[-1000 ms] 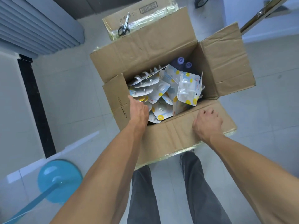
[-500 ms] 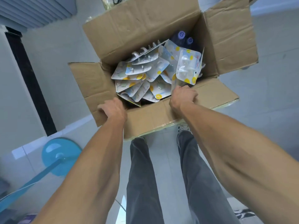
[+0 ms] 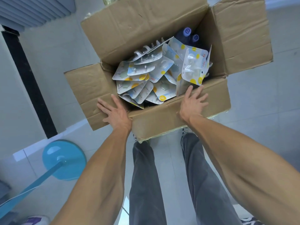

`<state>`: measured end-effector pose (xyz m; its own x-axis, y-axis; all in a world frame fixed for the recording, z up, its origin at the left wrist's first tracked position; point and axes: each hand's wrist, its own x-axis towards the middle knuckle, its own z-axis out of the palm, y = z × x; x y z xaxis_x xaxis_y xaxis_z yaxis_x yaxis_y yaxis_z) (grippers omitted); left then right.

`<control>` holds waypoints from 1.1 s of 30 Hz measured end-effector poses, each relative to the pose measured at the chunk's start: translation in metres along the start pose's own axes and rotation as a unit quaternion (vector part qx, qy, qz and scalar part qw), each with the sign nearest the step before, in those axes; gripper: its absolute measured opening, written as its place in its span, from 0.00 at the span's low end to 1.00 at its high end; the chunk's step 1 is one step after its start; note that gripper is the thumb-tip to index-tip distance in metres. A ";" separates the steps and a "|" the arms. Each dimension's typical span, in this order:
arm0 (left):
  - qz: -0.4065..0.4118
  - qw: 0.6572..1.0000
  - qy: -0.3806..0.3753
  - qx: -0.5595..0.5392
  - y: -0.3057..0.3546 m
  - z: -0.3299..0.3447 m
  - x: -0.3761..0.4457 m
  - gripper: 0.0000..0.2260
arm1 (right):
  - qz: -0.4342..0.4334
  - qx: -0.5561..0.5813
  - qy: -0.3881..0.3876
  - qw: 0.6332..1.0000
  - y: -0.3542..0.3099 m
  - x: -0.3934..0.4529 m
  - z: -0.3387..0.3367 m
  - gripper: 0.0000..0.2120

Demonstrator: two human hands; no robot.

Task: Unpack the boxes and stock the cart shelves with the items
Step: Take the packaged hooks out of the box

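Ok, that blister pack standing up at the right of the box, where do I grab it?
Probably pinch the upright blister pack by its flat card edge at the top, coming from above with the right hand. It stands proud of the flat packs, so that edge is free; the bulging plastic front gives a poorer grip.

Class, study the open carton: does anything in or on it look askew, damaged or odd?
Yes. The hook packs lie jumbled at mixed angles, while one pack stands upright above them. The cardboard box has creased, dented flaps. Nothing has spilled out.
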<state>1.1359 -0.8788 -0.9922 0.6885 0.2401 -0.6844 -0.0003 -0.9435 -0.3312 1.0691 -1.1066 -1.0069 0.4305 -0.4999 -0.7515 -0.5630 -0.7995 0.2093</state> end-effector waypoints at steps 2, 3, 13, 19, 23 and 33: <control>0.007 0.995 -0.030 -0.095 -0.009 0.007 0.017 0.63 | -0.006 0.026 0.023 0.999 0.001 0.009 0.008 0.45; 0.017 0.986 -0.045 -0.160 -0.015 0.010 0.024 0.64 | -0.005 0.044 0.028 0.999 0.000 0.012 0.011 0.46; -0.006 0.975 0.007 -0.224 -0.052 0.024 0.032 0.22 | -0.023 0.171 0.218 0.961 -0.006 0.012 0.004 0.31; 0.094 0.904 0.190 -0.372 0.037 -0.032 0.002 0.07 | 0.097 0.392 0.250 0.880 -0.009 0.041 -0.045 0.31; 0.195 0.898 0.134 -0.371 0.122 -0.057 -0.007 0.10 | 0.132 0.358 0.256 0.888 0.006 0.054 -0.051 0.31; 0.421 0.887 0.137 -0.131 0.244 -0.065 -0.009 0.10 | 0.144 0.517 0.238 0.809 0.029 0.088 -0.044 0.16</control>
<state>1.1765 -1.1255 -1.0247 0.6745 -0.6051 -0.4230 -0.4537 -0.7917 0.4091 1.1215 -1.1888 -1.0397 0.2602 -0.8846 -0.3870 -0.8718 -0.0429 -0.4879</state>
